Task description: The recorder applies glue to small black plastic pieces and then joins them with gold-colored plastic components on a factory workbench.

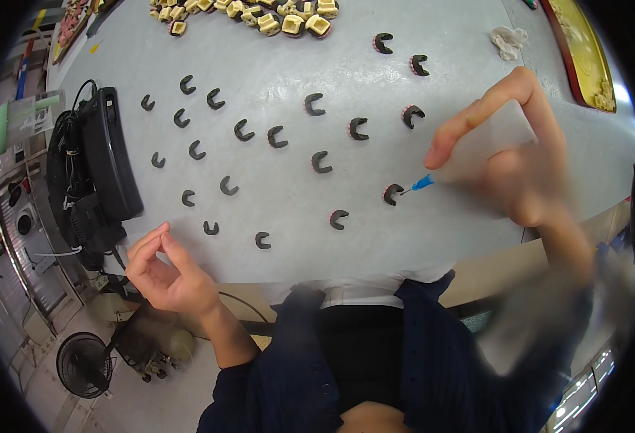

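Note:
In my right hand (pixel 519 144) is a translucent white squeeze bottle (pixel 487 144), tipped to the left. Its blue needle tip (pixel 422 182) reaches a small dark horseshoe-shaped piece (pixel 388 195) lying on the table; whether it touches cannot be told. That piece has a pinkish, bumpy outer edge, like a small dental arch. My left hand (pixel 173 274) hovers by the table's near left edge, thumb and fingertips pinched together with nothing visible between them. Nearest to it lies another dark horseshoe piece (pixel 211 228). Several more, such as one dark arch (pixel 322 162), are spread over the tabletop.
A grey table (pixel 260 187) fills the middle. Cream block-shaped pieces (pixel 292 25) cluster at the far edge. A black device with cables (pixel 108 159) stands left. At far right are crumpled white tissue (pixel 509 42) and a yellow tray (pixel 581 50). A fan (pixel 84 364) stands below left.

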A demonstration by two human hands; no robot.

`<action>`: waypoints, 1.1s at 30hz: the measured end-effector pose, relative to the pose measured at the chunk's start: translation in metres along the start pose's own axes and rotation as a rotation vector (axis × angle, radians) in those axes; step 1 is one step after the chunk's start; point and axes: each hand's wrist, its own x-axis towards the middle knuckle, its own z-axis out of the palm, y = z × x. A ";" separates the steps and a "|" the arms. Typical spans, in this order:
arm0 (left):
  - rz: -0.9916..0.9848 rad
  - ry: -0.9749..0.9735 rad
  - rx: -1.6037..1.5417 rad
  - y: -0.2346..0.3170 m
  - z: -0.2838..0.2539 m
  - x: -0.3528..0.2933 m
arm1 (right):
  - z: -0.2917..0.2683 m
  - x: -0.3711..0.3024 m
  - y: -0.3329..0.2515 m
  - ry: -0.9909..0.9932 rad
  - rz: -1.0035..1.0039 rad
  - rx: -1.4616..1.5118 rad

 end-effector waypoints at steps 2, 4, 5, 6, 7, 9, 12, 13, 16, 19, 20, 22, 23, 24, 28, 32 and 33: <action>0.004 -0.001 0.001 0.000 0.000 0.000 | 0.002 0.001 0.000 -0.007 -0.031 -0.007; 0.009 -0.003 0.003 -0.001 0.001 0.000 | 0.005 0.004 0.001 0.018 -0.129 -0.006; 0.004 0.003 0.001 0.000 0.001 0.000 | 0.004 0.004 0.000 0.018 -0.129 -0.004; -0.001 0.009 -0.004 0.000 0.001 0.001 | 0.001 0.003 -0.002 -0.009 -0.099 -0.020; -0.001 0.007 -0.004 0.000 0.001 0.001 | 0.000 0.003 -0.004 -0.035 -0.070 -0.036; -0.003 0.016 0.003 -0.001 0.001 0.001 | 0.000 0.002 -0.002 0.025 -0.064 0.006; -0.009 0.026 -0.002 -0.003 0.000 0.000 | -0.016 -0.007 0.004 0.146 -0.044 0.069; -0.009 0.023 -0.011 -0.003 0.001 0.000 | -0.020 -0.008 0.007 0.191 -0.081 0.060; -0.025 0.019 -0.012 -0.003 0.001 0.000 | -0.029 -0.007 0.009 0.253 0.034 0.028; -0.031 0.027 0.008 -0.003 -0.001 -0.001 | -0.024 -0.001 0.005 0.205 0.112 0.007; -0.035 0.032 0.012 -0.004 -0.002 -0.001 | -0.026 -0.001 0.005 0.207 0.105 -0.013; -0.040 0.035 0.014 -0.004 -0.002 -0.001 | -0.026 -0.002 0.006 0.234 0.104 -0.022; -0.042 0.036 0.009 -0.004 -0.001 -0.001 | -0.025 -0.002 0.006 0.257 0.101 -0.030; -0.044 0.039 0.006 -0.004 -0.001 -0.002 | -0.025 -0.002 0.005 0.258 0.101 -0.029; -0.037 0.039 0.003 -0.004 -0.001 -0.001 | -0.024 -0.001 0.002 0.228 0.127 -0.065; -0.041 0.037 0.008 -0.003 0.000 -0.001 | -0.024 -0.003 0.005 0.219 0.109 -0.105; -0.048 0.036 0.011 -0.003 -0.001 -0.001 | -0.024 -0.003 0.006 0.219 0.108 -0.103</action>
